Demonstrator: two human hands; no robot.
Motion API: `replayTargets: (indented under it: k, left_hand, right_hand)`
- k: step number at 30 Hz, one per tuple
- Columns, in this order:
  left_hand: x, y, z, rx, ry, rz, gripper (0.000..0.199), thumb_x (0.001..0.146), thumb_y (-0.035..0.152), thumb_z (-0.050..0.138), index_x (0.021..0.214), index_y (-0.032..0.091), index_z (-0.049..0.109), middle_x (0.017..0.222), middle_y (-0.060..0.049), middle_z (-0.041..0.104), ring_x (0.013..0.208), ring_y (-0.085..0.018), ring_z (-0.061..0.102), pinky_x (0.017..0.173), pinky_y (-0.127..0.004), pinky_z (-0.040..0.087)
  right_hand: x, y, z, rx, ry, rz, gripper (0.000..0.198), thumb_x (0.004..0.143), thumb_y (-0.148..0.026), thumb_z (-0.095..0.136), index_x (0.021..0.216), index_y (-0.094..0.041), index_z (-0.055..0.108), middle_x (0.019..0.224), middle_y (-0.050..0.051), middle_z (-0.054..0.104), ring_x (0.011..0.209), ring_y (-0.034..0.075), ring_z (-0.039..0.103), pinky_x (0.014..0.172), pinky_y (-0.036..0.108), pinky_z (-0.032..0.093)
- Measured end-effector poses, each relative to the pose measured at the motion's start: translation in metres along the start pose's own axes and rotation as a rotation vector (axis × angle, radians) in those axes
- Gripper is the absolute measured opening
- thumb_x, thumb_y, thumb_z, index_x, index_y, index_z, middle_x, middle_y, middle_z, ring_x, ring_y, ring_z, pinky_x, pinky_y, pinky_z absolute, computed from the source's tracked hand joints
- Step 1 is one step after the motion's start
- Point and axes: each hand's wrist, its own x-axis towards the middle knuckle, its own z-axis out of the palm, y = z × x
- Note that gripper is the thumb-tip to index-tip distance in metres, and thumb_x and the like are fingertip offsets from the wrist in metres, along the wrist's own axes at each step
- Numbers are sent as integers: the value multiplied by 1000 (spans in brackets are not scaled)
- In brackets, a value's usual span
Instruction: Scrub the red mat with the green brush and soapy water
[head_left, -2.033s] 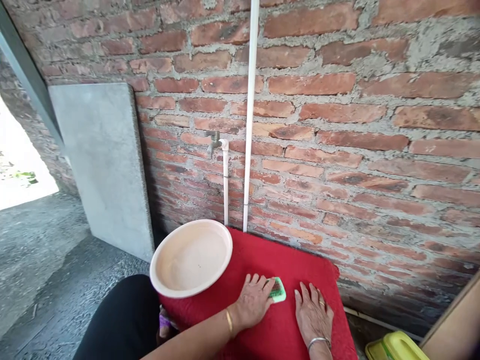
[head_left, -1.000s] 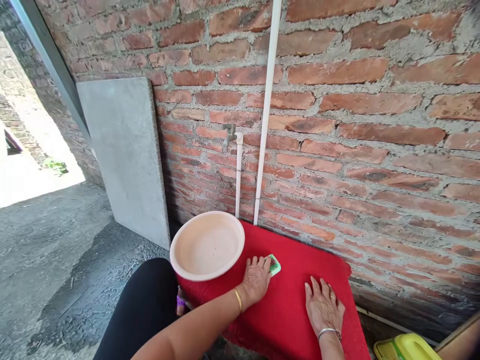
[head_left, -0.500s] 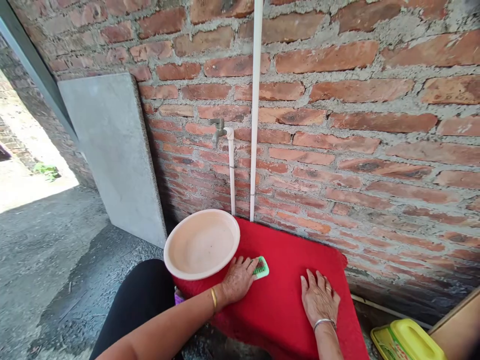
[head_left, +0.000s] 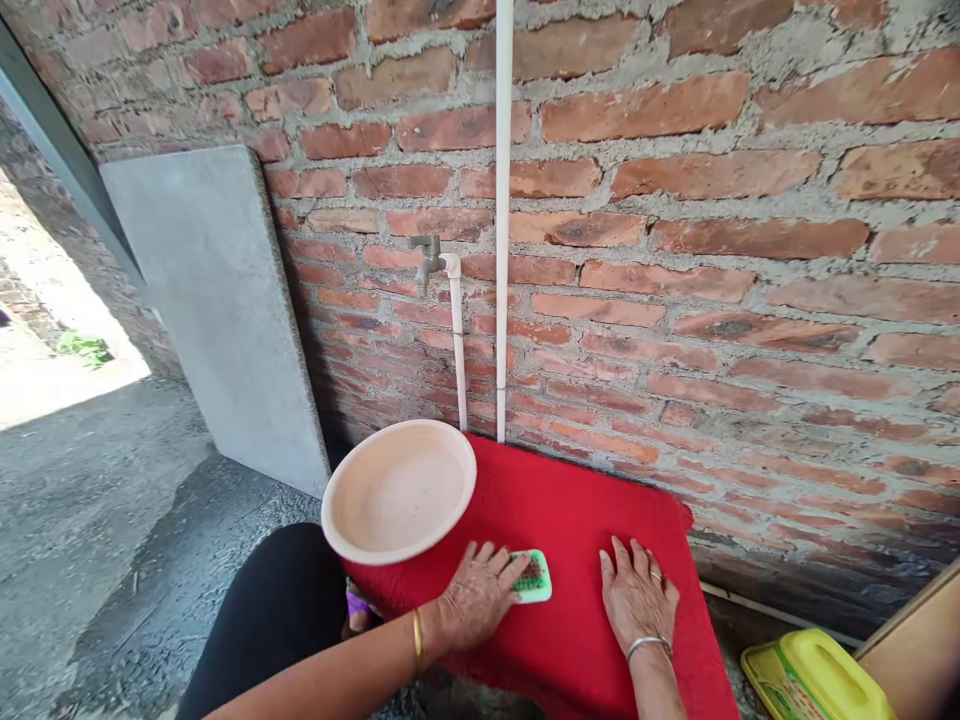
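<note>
A small green-and-white scrub brush [head_left: 535, 578] lies on the red cloth [head_left: 585, 510], its speckled green face showing upward. My left hand [head_left: 484, 590], with a gold bangle at the wrist, has hold of the brush's left end; the thumb is mostly hidden. My right hand [head_left: 639, 592] rests flat on the right part of the cloth, fingers spread. It wears a ring and a silver bangle and holds nothing. Beyond my left hand a pale pink basin [head_left: 401, 490] sits at the cloth's left end.
A grey tap [head_left: 427, 262] on a white pipe rises behind the basin against the brick wall [head_left: 675, 240]. A concrete slab [head_left: 217, 300] leans at the left. A yellow container [head_left: 821, 672] stands low on the right. My knee [head_left: 270, 600] is beside the cloth's left edge.
My left hand and the brush have moved a little toward me and to the right over the cloth. My right hand stays in place.
</note>
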Motion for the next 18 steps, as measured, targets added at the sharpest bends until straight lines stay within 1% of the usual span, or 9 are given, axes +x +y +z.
replayTargets:
  k: [2,5,8,10,11,13,15,16,18]
  left_hand:
    - [8,-17,-10,45,39,-128,54,97,36,48,150,29,39,126,-10,60,111,-26,52,100,-49,40]
    - [49,-21,-17,80,115,-262,52,95,29,51,146,23,46,116,-11,62,105,-26,54,94,-45,43]
    - [93,2,-15,83,146,-344,49,95,31,52,143,20,50,116,-13,62,104,-27,55,91,-46,44]
    - [103,25,-9,63,125,-292,51,96,34,51,144,19,48,122,-14,61,107,-28,55,93,-49,44]
    - [99,35,-6,50,115,-220,52,96,36,50,145,19,47,124,-15,61,109,-29,54,95,-50,42]
    - [76,46,1,17,104,-25,55,98,40,47,149,21,41,130,-14,59,115,-29,52,100,-52,39]
    - [42,43,4,-11,70,111,59,99,47,45,152,25,35,134,-12,58,118,-28,51,103,-51,38]
    - [26,37,3,-11,61,114,58,99,48,44,153,28,34,134,-10,58,118,-27,51,104,-50,37]
    - [3,19,-1,23,52,14,56,98,46,47,151,32,36,132,-9,59,117,-26,51,103,-49,37]
  right_hand:
    - [0,0,0,5,3,-1,53,101,-46,28,143,-26,53,151,12,48,137,29,43,108,48,29]
    - [1,-1,-4,4,-22,11,52,101,-47,31,144,-27,52,152,11,47,138,29,43,109,47,29]
    - [1,-1,-9,-5,-49,17,53,101,-47,30,145,-28,51,153,9,47,138,27,43,109,46,29]
    - [0,0,-10,-14,-49,11,53,101,-47,29,145,-28,51,153,9,47,139,27,42,110,45,29]
    - [-1,0,-10,-17,-46,8,53,101,-46,29,145,-28,51,153,9,47,139,27,43,110,45,29]
    - [-1,1,-9,-19,-40,5,53,100,-46,30,145,-27,51,153,9,47,138,27,43,110,45,29]
    - [-2,1,-7,-15,-31,6,53,100,-47,30,145,-27,52,152,10,48,138,27,44,109,45,30]
    - [-2,1,-6,-11,-23,6,53,100,-47,30,144,-27,52,152,10,48,138,27,43,109,45,30]
    - [-2,0,-5,-2,-12,7,53,100,-47,30,144,-27,53,152,10,48,138,28,43,108,46,31]
